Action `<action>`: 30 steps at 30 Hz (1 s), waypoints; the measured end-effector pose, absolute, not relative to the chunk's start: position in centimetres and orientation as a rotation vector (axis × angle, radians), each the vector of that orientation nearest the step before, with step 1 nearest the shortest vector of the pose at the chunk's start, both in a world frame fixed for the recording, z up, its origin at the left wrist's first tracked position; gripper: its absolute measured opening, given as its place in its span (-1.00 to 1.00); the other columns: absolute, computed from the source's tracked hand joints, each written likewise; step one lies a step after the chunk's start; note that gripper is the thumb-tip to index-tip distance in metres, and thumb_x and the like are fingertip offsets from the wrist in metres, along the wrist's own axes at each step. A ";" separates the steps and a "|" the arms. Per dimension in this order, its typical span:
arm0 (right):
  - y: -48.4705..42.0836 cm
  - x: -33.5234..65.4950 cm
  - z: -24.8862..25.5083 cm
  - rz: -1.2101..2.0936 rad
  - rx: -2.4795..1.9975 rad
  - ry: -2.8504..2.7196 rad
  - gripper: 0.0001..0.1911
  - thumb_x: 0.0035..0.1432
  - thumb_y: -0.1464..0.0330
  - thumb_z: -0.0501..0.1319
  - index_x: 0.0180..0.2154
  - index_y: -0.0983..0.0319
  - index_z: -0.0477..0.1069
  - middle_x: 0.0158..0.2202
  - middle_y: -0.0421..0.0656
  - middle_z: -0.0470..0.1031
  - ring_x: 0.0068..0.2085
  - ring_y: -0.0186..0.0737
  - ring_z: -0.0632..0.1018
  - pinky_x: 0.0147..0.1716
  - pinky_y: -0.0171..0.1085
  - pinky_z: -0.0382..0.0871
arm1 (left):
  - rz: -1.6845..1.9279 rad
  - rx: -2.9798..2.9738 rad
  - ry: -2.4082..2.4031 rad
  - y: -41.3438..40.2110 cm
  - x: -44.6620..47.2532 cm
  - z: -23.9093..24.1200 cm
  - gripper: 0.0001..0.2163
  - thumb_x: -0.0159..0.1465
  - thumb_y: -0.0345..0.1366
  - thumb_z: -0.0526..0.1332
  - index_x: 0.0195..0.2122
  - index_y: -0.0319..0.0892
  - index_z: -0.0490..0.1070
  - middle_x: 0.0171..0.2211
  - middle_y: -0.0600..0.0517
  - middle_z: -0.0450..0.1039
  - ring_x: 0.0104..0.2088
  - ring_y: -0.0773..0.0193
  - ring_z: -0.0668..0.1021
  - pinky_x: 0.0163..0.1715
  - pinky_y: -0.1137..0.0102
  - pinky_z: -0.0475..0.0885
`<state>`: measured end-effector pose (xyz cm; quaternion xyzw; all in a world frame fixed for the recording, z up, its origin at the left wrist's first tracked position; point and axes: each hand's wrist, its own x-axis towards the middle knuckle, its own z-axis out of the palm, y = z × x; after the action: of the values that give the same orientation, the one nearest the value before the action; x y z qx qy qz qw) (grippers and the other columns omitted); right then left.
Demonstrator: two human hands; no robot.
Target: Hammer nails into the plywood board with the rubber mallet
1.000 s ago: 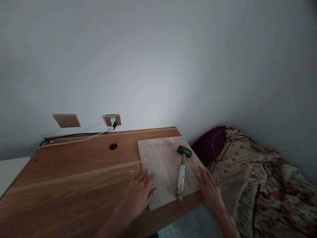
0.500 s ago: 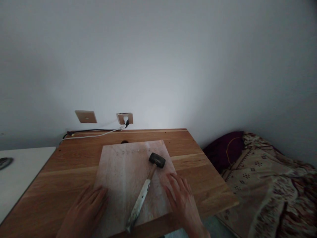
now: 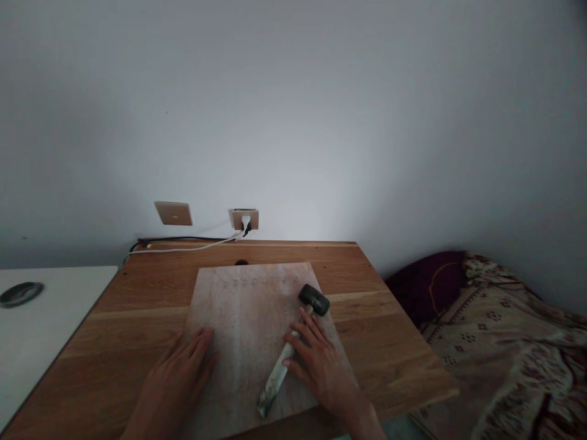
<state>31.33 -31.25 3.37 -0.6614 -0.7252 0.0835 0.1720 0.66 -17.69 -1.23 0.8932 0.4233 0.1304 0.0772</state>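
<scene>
A rubber mallet (image 3: pixel 277 377) with a black head and a worn white handle lies slanted across a thin pale wooden board (image 3: pixel 238 342). My right hand (image 3: pixel 321 366) is over the upper part of the handle, its fingers and thumb bent around it just below the head. At the board's left edge rests my left hand (image 3: pixel 178 379), fingers stretched out and holding nothing. A row of several small nail-like points (image 3: pixel 255 282) runs along the far end of the board.
The board sits on a wooden table (image 3: pixel 385 330) against a wall. A plugged wall socket (image 3: pixel 254 220) and a white cable (image 3: pixel 197 249) are at the back. White furniture (image 3: pixel 59 324) stands on the left. Bedding (image 3: pixel 495 342) lies beyond the table's right edge.
My right hand has moved left from the board's right edge onto the mallet's handle. The mallet has shifted to the right on the board. My left hand stays by the board's left edge.
</scene>
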 end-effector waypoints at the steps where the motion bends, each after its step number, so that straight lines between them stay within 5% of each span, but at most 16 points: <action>1: -31.4 31.7 3.3 0.230 -1.868 -2.063 -0.61 0.35 0.18 0.27 0.16 0.06 0.48 0.25 -0.11 0.47 0.44 0.13 0.19 0.37 0.20 0.17 | 0.383 2.650 1.278 -17.5 0.9 -0.9 -0.64 0.39 -0.15 0.02 0.06 -0.06 0.53 0.06 -0.09 0.62 0.06 -0.01 0.63 0.16 0.04 0.48; 6: -29.2 33.4 3.6 0.070 -1.918 -1.974 -0.70 0.43 0.26 0.14 0.08 0.16 0.52 0.09 -0.02 0.56 0.26 0.08 0.43 0.23 0.09 0.33 | 0.500 2.537 1.337 -13.8 3.8 0.9 -0.65 0.40 -0.18 0.01 0.07 -0.10 0.49 0.03 -0.13 0.60 -0.03 0.02 0.64 0.00 0.10 0.54; 9: -24.8 34.7 5.0 -0.013 -2.160 -1.784 -0.70 0.47 0.34 0.05 -0.02 0.21 0.55 -0.04 0.01 0.58 0.04 -0.03 0.54 0.10 -0.08 0.40 | 0.660 2.488 1.333 -9.8 6.7 1.4 -0.66 0.35 -0.29 0.05 0.08 -0.16 0.47 0.12 -0.17 0.52 0.11 -0.03 0.55 0.12 0.06 0.47; 13: -18.0 36.1 6.3 0.085 -2.366 -1.714 -0.76 0.39 0.40 0.15 -0.01 0.26 0.54 0.01 0.08 0.58 0.04 -0.01 0.57 0.05 -0.12 0.40 | 0.581 2.406 1.245 -5.8 9.3 0.9 -0.68 0.26 -0.42 0.10 -0.02 -0.19 0.54 0.04 -0.20 0.56 0.05 -0.03 0.58 0.13 0.11 0.45; 16: -15.1 36.6 5.9 0.233 -2.410 -1.689 -0.91 0.22 0.47 0.29 -0.24 0.28 0.59 -0.17 0.09 0.64 -0.08 0.01 0.63 -0.10 -0.16 0.44 | 0.544 2.350 1.170 -4.6 9.5 0.2 -0.70 0.24 -0.44 0.07 -0.13 -0.18 0.57 -0.10 -0.17 0.60 -0.08 0.02 0.62 0.05 0.16 0.48; 20: -15.0 37.3 5.1 0.349 -2.313 -1.593 -0.81 0.18 0.57 0.21 -0.41 0.26 0.54 -0.27 0.04 0.66 -0.13 -0.07 0.63 -0.11 -0.21 0.41 | 0.623 2.280 1.109 -3.9 9.0 -0.5 -0.75 0.19 -0.42 0.10 -0.24 -0.13 0.57 -0.20 -0.09 0.64 -0.14 0.07 0.63 -0.01 0.21 0.49; 26: -15.6 39.1 5.4 0.439 -1.975 -1.288 -0.85 0.22 0.36 0.17 -0.23 0.24 0.49 -0.29 -0.06 0.60 -0.25 -0.15 0.61 -0.16 -0.18 0.46 | 0.712 2.122 1.192 -3.9 9.4 -0.4 -0.82 0.19 -0.33 0.16 -0.25 -0.12 0.55 -0.21 -0.05 0.67 -0.19 0.08 0.66 -0.03 0.24 0.51; 30: -14.5 39.2 5.4 0.600 -1.780 -1.142 -0.76 0.18 0.15 0.15 -0.38 0.19 0.38 -0.42 -0.14 0.52 -0.38 -0.19 0.57 -0.40 -0.26 0.45 | 0.678 2.150 1.119 -4.0 8.9 -0.6 -0.78 0.18 -0.35 0.19 -0.18 -0.13 0.56 -0.10 -0.10 0.64 -0.13 0.09 0.65 0.01 0.23 0.50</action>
<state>39.20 -14.48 5.41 -0.7213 -0.4627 0.2430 0.4544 8.94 -4.03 -0.55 0.8130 0.4230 0.2564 0.3073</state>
